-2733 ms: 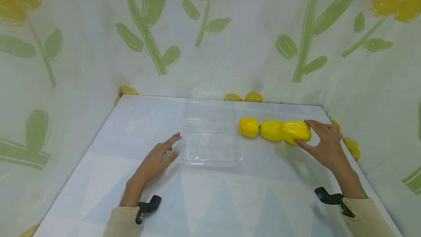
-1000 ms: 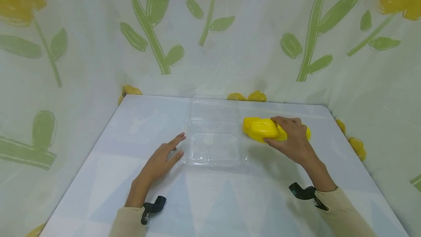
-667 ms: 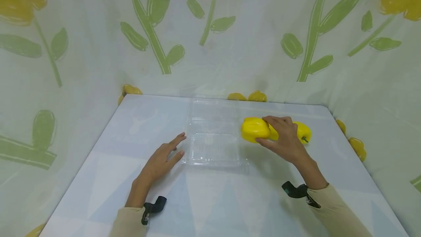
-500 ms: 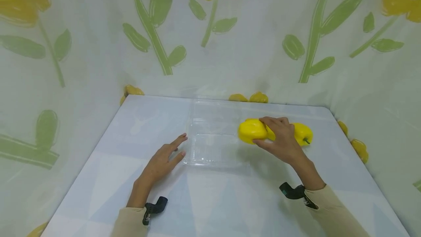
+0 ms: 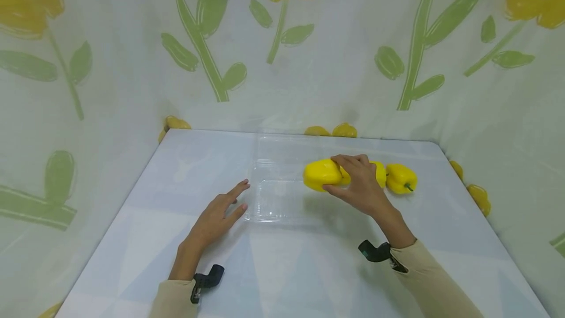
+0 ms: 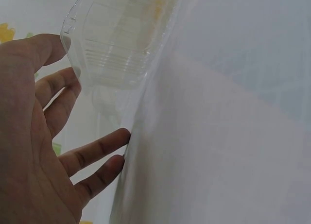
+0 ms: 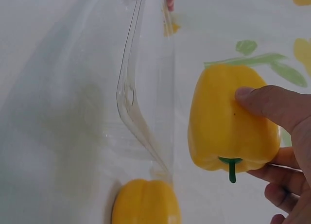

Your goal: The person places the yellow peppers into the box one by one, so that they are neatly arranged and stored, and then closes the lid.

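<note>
My right hand (image 5: pixel 359 185) grips a yellow bell pepper (image 5: pixel 322 174) between thumb and fingers. It is held up over the right side of a clear plastic clamshell box (image 5: pixel 278 202), whose lid (image 5: pixel 282 148) lies folded back toward the wall. In the right wrist view this pepper (image 7: pixel 228 117) has a short green stem and hangs beside the box rim. My left hand (image 5: pixel 214 217) stays at the box's left edge, its fingers extended; in the left wrist view the thumb and a finger touch the clear rim (image 6: pixel 75 63).
Right of the box a row of yellow bell peppers sits on the white table (image 5: pixel 282 269): one pepper (image 5: pixel 402 179) at the right end, another pepper (image 5: pixel 380 173) beside it, and a third partly hidden behind my right hand. A flower-patterned cloth (image 5: pixel 335 63) rises behind the table.
My right hand has lifted the pepper from the row's right end and carried it left to the box, uncovering the peppers on the table. My left hand has kept its place.
</note>
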`<action>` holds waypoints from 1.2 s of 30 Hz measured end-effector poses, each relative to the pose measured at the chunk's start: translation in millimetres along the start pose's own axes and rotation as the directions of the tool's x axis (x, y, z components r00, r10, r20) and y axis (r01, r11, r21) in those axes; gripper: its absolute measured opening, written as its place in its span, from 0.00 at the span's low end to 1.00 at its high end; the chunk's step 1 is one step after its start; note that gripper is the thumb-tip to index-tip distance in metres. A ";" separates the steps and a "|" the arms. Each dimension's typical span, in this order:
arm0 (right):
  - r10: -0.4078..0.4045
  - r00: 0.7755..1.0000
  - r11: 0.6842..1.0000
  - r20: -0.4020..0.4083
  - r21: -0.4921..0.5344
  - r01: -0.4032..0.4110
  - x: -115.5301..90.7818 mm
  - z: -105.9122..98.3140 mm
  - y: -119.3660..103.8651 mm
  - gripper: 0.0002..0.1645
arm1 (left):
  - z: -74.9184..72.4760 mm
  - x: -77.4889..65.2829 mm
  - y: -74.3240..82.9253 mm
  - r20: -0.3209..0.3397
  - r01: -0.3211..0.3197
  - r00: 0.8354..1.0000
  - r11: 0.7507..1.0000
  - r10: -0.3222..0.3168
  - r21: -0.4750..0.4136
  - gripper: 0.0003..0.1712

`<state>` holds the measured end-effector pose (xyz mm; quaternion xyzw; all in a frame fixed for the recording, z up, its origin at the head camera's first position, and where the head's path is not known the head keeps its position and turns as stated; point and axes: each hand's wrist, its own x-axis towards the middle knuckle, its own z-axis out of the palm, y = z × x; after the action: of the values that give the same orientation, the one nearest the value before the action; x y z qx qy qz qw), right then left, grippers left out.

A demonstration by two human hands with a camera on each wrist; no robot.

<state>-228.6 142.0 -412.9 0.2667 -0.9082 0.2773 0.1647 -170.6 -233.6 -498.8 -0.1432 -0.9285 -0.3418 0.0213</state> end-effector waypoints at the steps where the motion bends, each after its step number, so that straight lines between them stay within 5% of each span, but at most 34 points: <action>1: 0.001 1.000 1.000 0.001 0.003 -0.001 1.2 1.3 -1.1 0.39 | 0.1 0.1 0.2 0.002 0.001 1.000 1.000 -0.001 0.002 0.35; 15: 0.021 0.998 1.000 0.052 -0.003 -0.021 18.7 23.7 -19.5 0.40 | 0.5 3.7 -2.4 -0.014 -0.038 0.999 0.999 0.038 0.006 0.35; 36: 0.084 0.988 0.994 0.132 -0.079 -0.074 34.3 64.4 -40.3 0.42 | 0.2 -0.3 -0.2 0.002 0.001 1.000 1.000 -0.001 0.014 0.36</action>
<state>-242.7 62.1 -431.8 0.2425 -0.9368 0.2309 0.1017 -170.3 -233.7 -499.2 -0.1429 -0.9311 -0.3350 0.0213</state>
